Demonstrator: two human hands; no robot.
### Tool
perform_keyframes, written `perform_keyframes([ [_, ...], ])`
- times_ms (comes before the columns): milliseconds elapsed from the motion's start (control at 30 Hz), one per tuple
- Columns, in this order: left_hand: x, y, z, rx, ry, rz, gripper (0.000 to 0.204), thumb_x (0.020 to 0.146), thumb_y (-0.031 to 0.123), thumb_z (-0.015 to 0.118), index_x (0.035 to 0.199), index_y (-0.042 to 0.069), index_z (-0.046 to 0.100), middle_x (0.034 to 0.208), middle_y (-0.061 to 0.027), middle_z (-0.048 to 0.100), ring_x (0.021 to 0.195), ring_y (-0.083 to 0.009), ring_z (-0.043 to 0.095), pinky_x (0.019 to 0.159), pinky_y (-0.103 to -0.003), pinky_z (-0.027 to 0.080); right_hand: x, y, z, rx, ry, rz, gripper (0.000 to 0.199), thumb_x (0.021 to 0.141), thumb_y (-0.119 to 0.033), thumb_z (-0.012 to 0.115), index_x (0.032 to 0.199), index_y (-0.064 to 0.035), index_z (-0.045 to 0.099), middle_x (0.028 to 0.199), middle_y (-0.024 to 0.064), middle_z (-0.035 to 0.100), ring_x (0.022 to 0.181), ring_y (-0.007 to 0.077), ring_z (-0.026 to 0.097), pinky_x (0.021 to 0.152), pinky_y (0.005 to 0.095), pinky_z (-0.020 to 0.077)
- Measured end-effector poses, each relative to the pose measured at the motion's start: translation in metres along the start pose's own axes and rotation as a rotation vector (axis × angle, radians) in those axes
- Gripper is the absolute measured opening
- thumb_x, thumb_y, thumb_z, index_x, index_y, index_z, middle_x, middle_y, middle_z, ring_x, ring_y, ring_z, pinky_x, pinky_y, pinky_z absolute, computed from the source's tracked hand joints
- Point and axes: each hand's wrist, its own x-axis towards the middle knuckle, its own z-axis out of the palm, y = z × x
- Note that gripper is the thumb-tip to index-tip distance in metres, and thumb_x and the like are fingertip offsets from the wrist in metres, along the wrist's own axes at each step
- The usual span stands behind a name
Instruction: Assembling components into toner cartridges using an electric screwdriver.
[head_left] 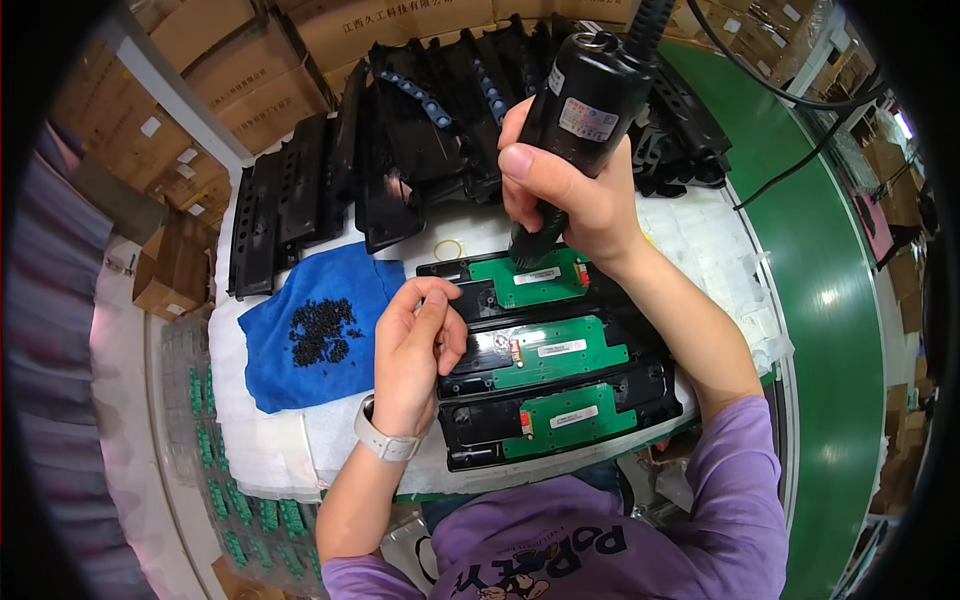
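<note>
Three black housings (560,350) with green circuit boards (545,352) lie side by side on the white tabletop (700,240). Right hand (570,195) grips a black electric screwdriver (575,110) upright, tip on the far board. Left hand (415,350) pinches something tiny, probably a screw, at the far housing's left end, near a blue cloth (310,330) of black screws (320,330).

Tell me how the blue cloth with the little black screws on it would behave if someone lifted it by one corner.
The blue cloth lies rumpled and soft-edged, so it would probably sag rather than stay flat. The pile of small black screws sits loose on it, so they would likely slide off and scatter. It looks thin, so probably light.
</note>
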Motion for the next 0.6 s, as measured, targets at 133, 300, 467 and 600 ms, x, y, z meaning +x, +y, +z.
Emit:
perform_keyframes([
  [133, 0.0, -0.002, -0.001, -0.032, -0.029, -0.018, 0.012, 0.095, 0.012, 0.041, 0.097, 0.003, 0.048, 0.06, -0.0024, 0.05, 0.046, -0.0052, 0.033, 0.044, -0.019, 0.026, 0.003, 0.004, 0.001, -0.009, -0.02, 0.001, 0.017, 0.076, -0.014, 0.062, 0.071, -0.0004, 0.051, 0.05, 0.0034, 0.048, 0.039, 0.0107, 0.045, 0.037, 0.023, 0.0344],
  [300, 0.001, -0.003, 0.005, -0.068, -0.01, -0.017, 0.007, 0.092, 0.009, 0.045, 0.095, 0.003, 0.05, 0.07, -0.0066, 0.058, 0.05, -0.0057, 0.04, 0.048, -0.017, 0.029, 0.007, 0.006, 0.006, -0.024, -0.037, 0.034, 0.02, 0.075, -0.014, 0.063, 0.064, -0.0023, 0.051, 0.049, 0.0025, 0.048, 0.039, 0.0096, 0.045, 0.037, 0.0223, 0.0333],
  [467, 0.001, -0.005, 0.005, -0.011, -0.031, -0.012, 0.01, 0.092, 0.013, 0.05, 0.091, 0.003, 0.052, 0.072, -0.0088, 0.061, 0.05, -0.0056, 0.044, 0.048, -0.016, 0.032, 0.0, 0.006, 0.007, -0.014, -0.07, 0.016, 0.019, 0.074, -0.014, 0.068, 0.065, -0.003, 0.055, 0.051, -0.0005, 0.051, 0.041, 0.0051, 0.046, 0.039, 0.0202, 0.0336],
  [600, 0.004, -0.009, -0.001, -0.04, -0.055, 0.024, 0.016, 0.091, 0.017, 0.053, 0.083, 0.003, 0.055, 0.071, -0.0077, 0.061, 0.049, -0.0045, 0.042, 0.046, -0.017, 0.032, -0.003, -0.001, 0.002, -0.04, -0.14, -0.024, 0.015, 0.076, -0.011, 0.063, 0.076, -0.001, 0.052, 0.053, 0.0027, 0.049, 0.04, 0.01, 0.046, 0.038, 0.0221, 0.0349],
])
